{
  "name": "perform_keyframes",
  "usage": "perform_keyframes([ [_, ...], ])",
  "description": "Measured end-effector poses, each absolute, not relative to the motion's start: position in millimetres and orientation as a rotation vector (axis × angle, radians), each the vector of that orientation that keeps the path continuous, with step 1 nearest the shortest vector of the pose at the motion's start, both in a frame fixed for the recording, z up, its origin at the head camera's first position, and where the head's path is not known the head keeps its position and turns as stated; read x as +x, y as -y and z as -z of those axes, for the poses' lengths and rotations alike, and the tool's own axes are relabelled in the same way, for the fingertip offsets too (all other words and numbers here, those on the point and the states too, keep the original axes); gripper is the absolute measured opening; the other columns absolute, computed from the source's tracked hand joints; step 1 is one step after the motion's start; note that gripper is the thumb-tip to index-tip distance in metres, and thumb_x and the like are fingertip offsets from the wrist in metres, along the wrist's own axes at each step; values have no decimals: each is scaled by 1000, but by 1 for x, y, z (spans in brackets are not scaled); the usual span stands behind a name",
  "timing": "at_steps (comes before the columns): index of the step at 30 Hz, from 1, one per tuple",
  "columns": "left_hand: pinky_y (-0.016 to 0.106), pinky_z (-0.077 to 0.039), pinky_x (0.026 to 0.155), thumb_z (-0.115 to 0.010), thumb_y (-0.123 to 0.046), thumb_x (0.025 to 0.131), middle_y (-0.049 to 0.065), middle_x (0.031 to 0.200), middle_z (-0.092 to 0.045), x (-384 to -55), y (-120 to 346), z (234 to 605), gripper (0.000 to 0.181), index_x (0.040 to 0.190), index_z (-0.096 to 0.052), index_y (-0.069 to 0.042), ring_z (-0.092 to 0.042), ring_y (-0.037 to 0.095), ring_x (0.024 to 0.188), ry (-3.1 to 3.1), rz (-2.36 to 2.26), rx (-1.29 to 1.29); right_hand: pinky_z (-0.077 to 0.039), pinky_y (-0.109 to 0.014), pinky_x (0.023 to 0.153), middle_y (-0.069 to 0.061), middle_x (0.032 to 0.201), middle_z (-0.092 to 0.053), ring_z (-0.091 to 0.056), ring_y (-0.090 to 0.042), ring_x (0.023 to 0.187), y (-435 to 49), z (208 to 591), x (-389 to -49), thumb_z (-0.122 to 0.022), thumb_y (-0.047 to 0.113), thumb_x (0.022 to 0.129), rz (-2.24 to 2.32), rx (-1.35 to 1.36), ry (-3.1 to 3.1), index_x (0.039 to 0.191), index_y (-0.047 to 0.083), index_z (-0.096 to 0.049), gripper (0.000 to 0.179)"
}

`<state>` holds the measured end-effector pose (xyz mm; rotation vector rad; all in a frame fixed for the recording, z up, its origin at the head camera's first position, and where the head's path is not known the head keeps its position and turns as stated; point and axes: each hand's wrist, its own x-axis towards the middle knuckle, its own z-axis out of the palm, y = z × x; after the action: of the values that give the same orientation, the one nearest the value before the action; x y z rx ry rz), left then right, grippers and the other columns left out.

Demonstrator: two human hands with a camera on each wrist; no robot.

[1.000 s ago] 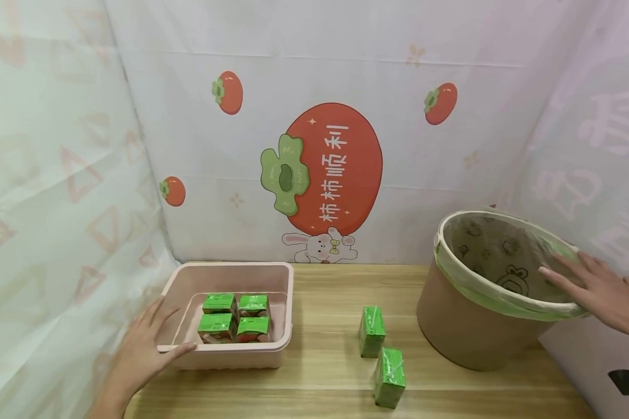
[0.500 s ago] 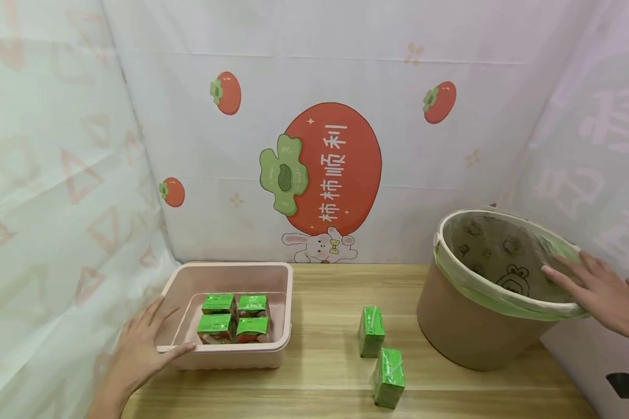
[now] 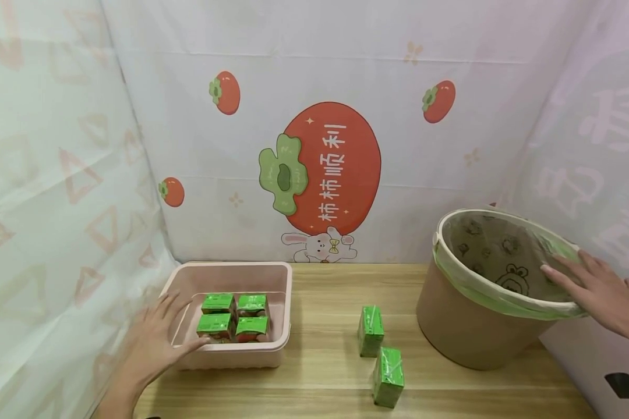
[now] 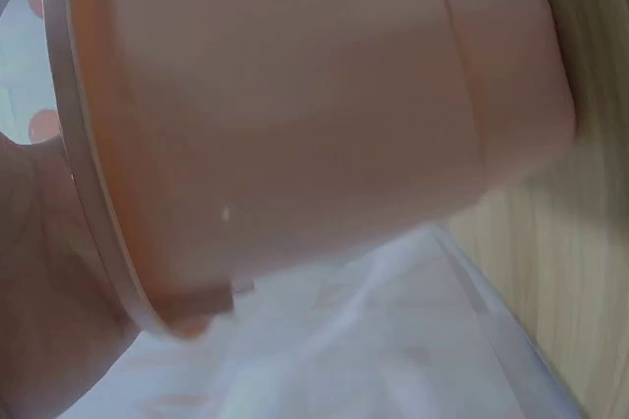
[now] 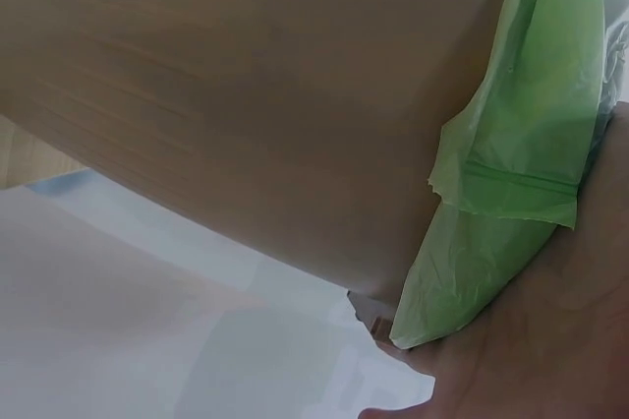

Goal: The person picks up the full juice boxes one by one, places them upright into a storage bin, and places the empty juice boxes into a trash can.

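My left hand (image 3: 149,343) is spread over the left front corner of a pink plastic basin (image 3: 230,359), with its thumb above the near rim. Inside, several small drink cartons (image 3: 219,304) with green tops stand in two rows. The left wrist view shows the basin's outer wall (image 4: 295,124) and part of the hand by the rim. On the right, my right hand (image 3: 603,291) rests on the rim of a brown trash bin (image 3: 461,320), fingers extended over its mouth. A thin green liner bag (image 5: 521,153) is folded over that rim.
Two more green-topped cartons stand upright between basin and bin: one farther back (image 3: 372,330) and one nearer (image 3: 389,377). Patterned white sheets (image 3: 188,134) rise at the back and both sides of the wooden table (image 3: 325,326).
My left hand has shifted slightly right and lifted from the basin's left edge, its thumb now farther over the near rim. The right hand, bin and cartons stay put.
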<state>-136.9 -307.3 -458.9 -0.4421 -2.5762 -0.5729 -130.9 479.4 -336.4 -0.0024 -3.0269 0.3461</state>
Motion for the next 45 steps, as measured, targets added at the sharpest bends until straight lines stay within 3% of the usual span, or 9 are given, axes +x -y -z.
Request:
perform_keyframes([
  [3,69,-30,115,-92,-51,72,25,152,-52,-140,293,455,90,146,-59,-13,-44,52,140,2522,592,-512,8,-93,100,-46,160,14,13,-71,144,-478,336,-131,-38,49,112,-342,0,3026,161,-10,-7,83],
  [9,72,-43,103,-94,-50,71,21,151,-54,-147,253,451,91,145,-59,-12,-48,50,138,2469,667,-596,9,-92,101,-45,161,14,13,-70,145,-478,338,-129,-39,47,112,-340,5,3009,162,-10,-8,81],
  [19,65,-46,110,-88,-57,78,10,158,-52,-161,174,446,90,152,-56,-17,-44,38,148,2466,798,-781,7,-93,100,-45,161,15,14,-70,145,-481,341,-130,-39,48,112,-343,-24,2997,162,-10,-8,83],
  [23,61,-48,111,-90,-53,80,11,159,-50,-163,139,445,89,152,-55,-15,-47,35,147,2470,889,-865,3,-94,99,-45,161,15,12,-71,145,-480,339,-130,-39,49,112,-341,-27,3007,161,-11,-9,83],
  [28,54,-53,107,-93,-39,81,5,161,-45,-164,93,445,89,155,-49,-18,-49,29,144,2452,1035,-1016,-2,-95,96,-46,161,15,9,-72,144,-479,336,-133,-38,49,112,-347,-17,3017,161,-11,-10,82],
  [33,52,-54,107,-91,-40,84,5,162,-42,-176,50,450,89,158,-45,-18,-50,28,144,2462,1100,-1138,-3,-95,96,-46,161,13,8,-73,144,-479,335,-132,-38,48,112,-353,-32,3001,161,-11,-11,81],
  [38,48,-49,113,-90,-38,85,9,157,-47,-187,20,459,83,153,-49,-13,-51,26,142,2507,1131,-1163,-5,-95,95,-46,161,12,6,-72,145,-477,332,-131,-37,49,112,-345,-25,3010,161,-11,-12,81],
  [45,39,-48,114,-91,-36,85,2,150,-50,-193,-6,475,78,147,-50,-12,-54,19,138,2548,1179,-1189,-6,-95,95,-47,161,10,5,-72,145,-476,332,-128,-36,47,113,-360,-6,3011,161,-10,-13,79],
])
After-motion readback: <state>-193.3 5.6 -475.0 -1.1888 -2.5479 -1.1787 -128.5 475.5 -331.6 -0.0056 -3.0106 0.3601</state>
